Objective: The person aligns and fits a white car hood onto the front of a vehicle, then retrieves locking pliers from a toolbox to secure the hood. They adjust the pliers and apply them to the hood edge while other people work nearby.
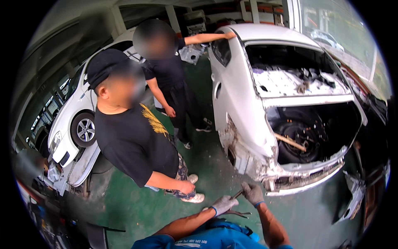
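Both of my hands wear grey knit gloves and are held close together in front of my blue shirt. My left hand (224, 206) is closed around a dark tool, with two thin dark prongs (239, 214) sticking out beside it toward the right. A short dark bar (237, 194) spans the gap between my hands. My right hand (252, 194) is closed at the bar's far end. Whether bar and prongs are one piece I cannot tell. Just beyond stands a white car body (244, 137), its rear stripped and its left rear corner torn and crumpled.
A wooden handle (290, 142) lies in the car's lidless boot. To the left stands a person in a black cap (132, 141); behind, another person (170, 79) rests a hand on the car roof. A second white car (70, 120) stands far left. A torn panel (354, 195) leans at right.
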Available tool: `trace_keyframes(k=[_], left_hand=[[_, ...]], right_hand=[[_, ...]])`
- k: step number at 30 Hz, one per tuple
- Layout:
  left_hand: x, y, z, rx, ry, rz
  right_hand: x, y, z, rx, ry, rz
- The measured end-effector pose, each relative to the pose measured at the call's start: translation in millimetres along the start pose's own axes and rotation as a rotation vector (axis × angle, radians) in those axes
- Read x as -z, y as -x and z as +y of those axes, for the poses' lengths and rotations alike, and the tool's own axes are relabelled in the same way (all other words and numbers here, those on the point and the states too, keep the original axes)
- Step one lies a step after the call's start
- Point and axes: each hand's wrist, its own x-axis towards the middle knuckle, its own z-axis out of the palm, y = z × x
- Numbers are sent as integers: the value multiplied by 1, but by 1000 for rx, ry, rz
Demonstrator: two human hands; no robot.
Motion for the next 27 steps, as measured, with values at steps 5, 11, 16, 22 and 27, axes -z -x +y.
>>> trace_keyframes(k=[5, 11, 16, 22, 27], left_hand=[[10, 23, 17, -89, 251, -68], [-5, 46, 54, 78, 456, -138], [-14, 52, 44, 271, 587, -213], [-3, 49, 32, 274, 667, -401], [-7, 36, 15, 335, 548, -333]], right_hand=[[15, 29, -45, 102, -491, -106], [30, 50, -60, 163, -544, -133], [20, 52, -56, 191, -413, 55], [20, 51, -61, 162, -451, 51], [9, 57, -50, 131, -422, 88]])
